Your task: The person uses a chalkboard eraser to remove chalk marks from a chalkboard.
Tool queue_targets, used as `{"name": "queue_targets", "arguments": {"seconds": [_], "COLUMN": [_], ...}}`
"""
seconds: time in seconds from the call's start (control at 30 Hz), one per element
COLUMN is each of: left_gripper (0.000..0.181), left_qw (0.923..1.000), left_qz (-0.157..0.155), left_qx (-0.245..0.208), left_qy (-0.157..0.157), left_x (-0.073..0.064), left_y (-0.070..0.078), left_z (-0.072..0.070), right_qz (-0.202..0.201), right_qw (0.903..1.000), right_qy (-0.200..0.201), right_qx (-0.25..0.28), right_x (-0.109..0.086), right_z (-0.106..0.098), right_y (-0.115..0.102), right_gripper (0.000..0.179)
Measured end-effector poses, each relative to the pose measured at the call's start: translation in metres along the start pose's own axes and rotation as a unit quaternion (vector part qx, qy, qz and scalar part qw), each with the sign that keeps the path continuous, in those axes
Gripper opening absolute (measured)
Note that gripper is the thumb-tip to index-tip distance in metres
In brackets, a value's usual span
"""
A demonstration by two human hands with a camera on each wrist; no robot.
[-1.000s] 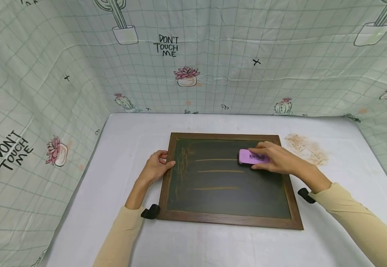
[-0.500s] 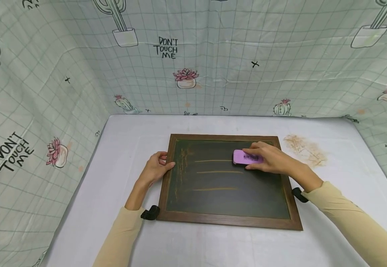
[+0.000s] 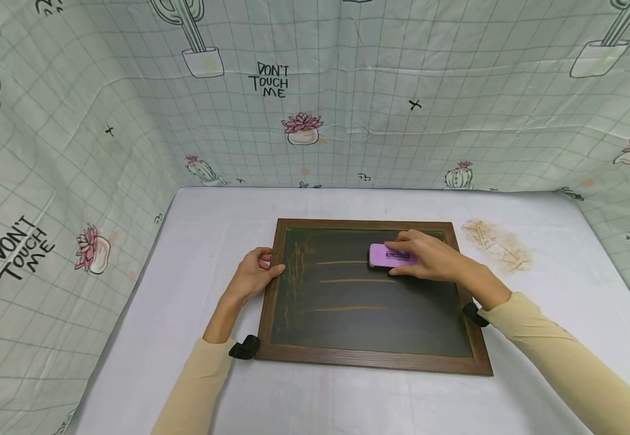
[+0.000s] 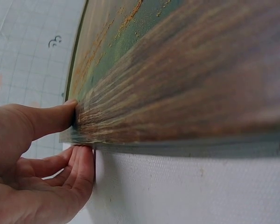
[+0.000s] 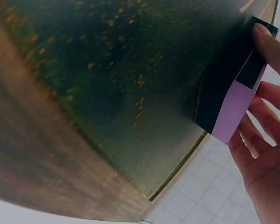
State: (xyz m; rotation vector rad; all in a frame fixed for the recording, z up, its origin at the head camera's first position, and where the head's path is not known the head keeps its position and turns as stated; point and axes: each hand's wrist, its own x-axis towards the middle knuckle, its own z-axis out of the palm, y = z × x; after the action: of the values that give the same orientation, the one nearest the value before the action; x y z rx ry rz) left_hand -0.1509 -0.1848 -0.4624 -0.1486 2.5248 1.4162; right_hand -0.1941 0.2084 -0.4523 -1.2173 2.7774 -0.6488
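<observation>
A wood-framed chalkboard [image 3: 347, 326] lies on the white table, with three orange chalk lines across its middle and orange smears down its left side. My right hand [image 3: 429, 254] grips a purple chalkboard eraser [image 3: 393, 255], its dark felt face down on the board over the right end of the top line. In the right wrist view thumb and fingers clasp the eraser [image 5: 235, 109] from opposite sides, and orange dust speckles the board. My left hand [image 3: 252, 275] pinches the frame's left edge; the left wrist view shows the thumb on top and the fingers below the frame [image 4: 177, 93].
A patch of brownish-orange chalk dust [image 3: 496, 244] marks the table right of the board. A grid-patterned cloth [image 3: 374, 90] with cactus drawings hangs behind and at both sides. Black wrist cameras sit by both cuffs, the left one [image 3: 245, 347] near the frame's lower left corner.
My right hand has slid left across the board with the eraser, covering more of the top line's right end. My left hand stays on the frame.
</observation>
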Motion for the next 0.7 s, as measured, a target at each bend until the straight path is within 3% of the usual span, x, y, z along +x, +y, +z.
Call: {"name": "queue_targets", "arguments": {"seconds": [0.7], "left_gripper": [0.058], "left_qw": [1.0], "left_qz": [-0.003], "left_qx": [-0.001], "left_qy": [-0.004], "left_x": [-0.001], "left_y": [0.001], "left_z": [-0.001], "right_qz": [-0.009], "right_qw": [0.9996], "right_qy": [-0.02], "right_qx": [0.019], "right_x": [0.022], "right_z": [0.008], "right_y": [-0.01], "right_gripper": [0.056]}}
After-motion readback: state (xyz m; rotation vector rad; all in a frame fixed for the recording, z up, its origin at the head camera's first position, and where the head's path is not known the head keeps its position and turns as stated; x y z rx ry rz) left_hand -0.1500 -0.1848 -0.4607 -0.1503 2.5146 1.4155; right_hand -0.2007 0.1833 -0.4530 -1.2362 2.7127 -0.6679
